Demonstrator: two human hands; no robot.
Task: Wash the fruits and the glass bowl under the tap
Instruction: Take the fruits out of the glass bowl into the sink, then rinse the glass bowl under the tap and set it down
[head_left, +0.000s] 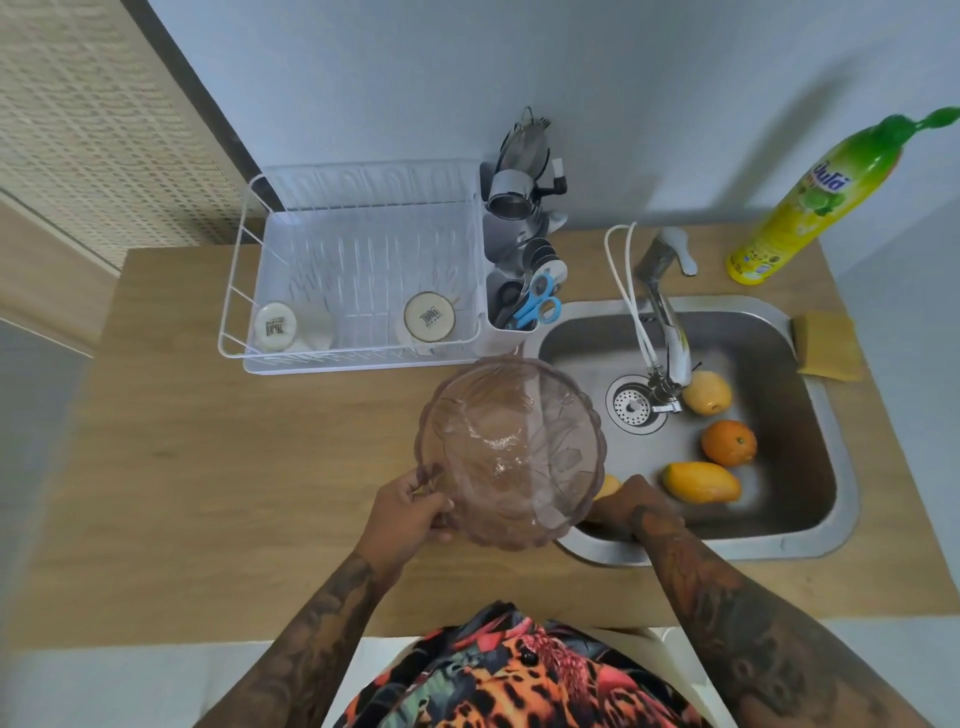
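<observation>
The left hand (410, 512) grips the near-left rim of the glass bowl (511, 449), thumb curled over the edge and fingers under it; the bowl is held mouth up, tilted a little, above the worktop (182, 467) at the sink's (810, 535) left edge. The right hand (631, 501) reaches into the sink's near-left corner, largely hidden by the bowl, so how its fingers lie I cannot tell; a yellow fruit (608, 486) shows just beside it. A mango (701, 482) lies along the sink's near side, its long axis running left to right. An orange (729, 442) sits behind it, and a pear (706, 392) lies under the tap (667, 322), beside the drain (635, 408). A soap bottle (821, 200) stands at the worktop's far-right corner, its label script not readable. A sponge (826, 345) lies on the sink's right rim. The rack (358, 280) by the sink's left edge holds two upturned cups (429, 316) with printed bases, too small to read.
</observation>
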